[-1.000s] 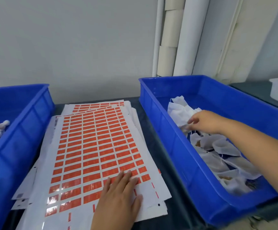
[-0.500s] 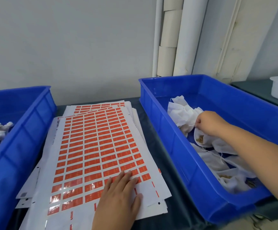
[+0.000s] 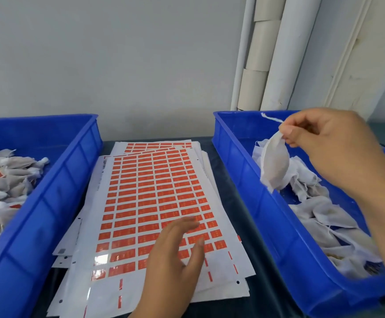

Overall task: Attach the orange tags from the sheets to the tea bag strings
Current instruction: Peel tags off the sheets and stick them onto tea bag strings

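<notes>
From the head camera, we hold our right hand [image 3: 331,148] lifted above the far end of the right blue bin [image 3: 265,216], thumb and forefinger pinched on the top of one tea bag [image 3: 275,166]. The bag hangs free below the pinch, clear of the heap of untagged bags [image 3: 320,216] lying in that bin, and its string [image 3: 271,118] sticks out up and to the left of our fingertips. We judge the grip sits at the neck so that the loose string end stays exposed and ready for a tag.

Our left hand [image 3: 175,255] lies over the near right part of the top tag sheet [image 3: 150,203], fingers straight and slightly spread, holding nothing. The fingertips are blurred, so we cannot tell whether they press the paper or float just above it. We think the hand is there to steady the stack and reach the nearest orange tags [image 3: 127,232]. The lowest rows look glossy and partly emptied, which suggests we peel from the near edge upward.

The sheets lie fanned in a stack on the dark desk [image 3: 253,294], between the two bins. The left blue bin [image 3: 49,203] holds bags with bits of orange among them; we take those for finished ones [image 3: 5,180]. The layout appears to run right to left, from raw bags through the tags to the done pile.
</notes>
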